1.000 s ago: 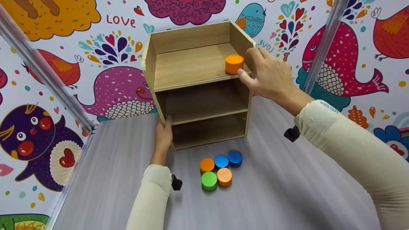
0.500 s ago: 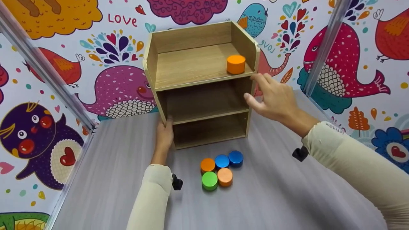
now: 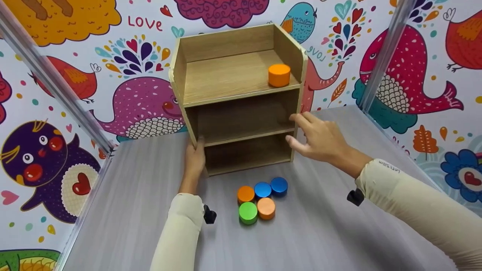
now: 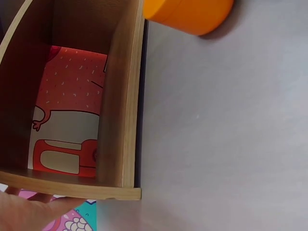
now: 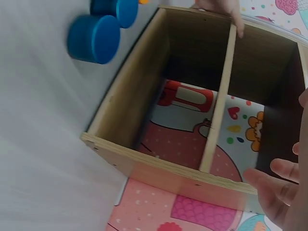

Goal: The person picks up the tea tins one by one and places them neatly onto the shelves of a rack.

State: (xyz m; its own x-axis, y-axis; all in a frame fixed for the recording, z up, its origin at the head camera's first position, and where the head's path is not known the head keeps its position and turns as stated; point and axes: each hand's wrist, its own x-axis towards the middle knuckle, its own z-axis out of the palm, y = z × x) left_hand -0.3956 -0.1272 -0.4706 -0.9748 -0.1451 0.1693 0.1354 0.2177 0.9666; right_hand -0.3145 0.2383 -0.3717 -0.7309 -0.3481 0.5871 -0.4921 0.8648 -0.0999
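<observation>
A small wooden shelf unit (image 3: pixel 226 77) with an open top and two compartments stands tilted slightly in the head view. My left hand (image 3: pixel 194 160) grips its left side panel, the thumb over the front edge and the fingers on the outer face. My right hand (image 3: pixel 324 139) is at the right front edge, near the middle board, fingers relaxed and apart; whether the fingertips touch the panel I cannot tell. An orange cylinder (image 3: pixel 279 75) sits on the top board's right front corner. In the right wrist view, the right fingers (image 5: pixel 285 169) lie alongside the panel's edge.
In front of the unit, a dark orange cylinder (image 3: pixel 246 194), two blue cylinders (image 3: pixel 279 186), a green cylinder (image 3: pixel 248 212) and a peach cylinder (image 3: pixel 266 208) stand clustered on the grey table (image 3: pixel 124 210). Printed walls (image 3: pixel 143 64) enclose the table's back and sides.
My right hand has left the top right side panel beside the orange cylinder and moved down along the right edge to the middle board. The left hand keeps its grip on the left panel.
</observation>
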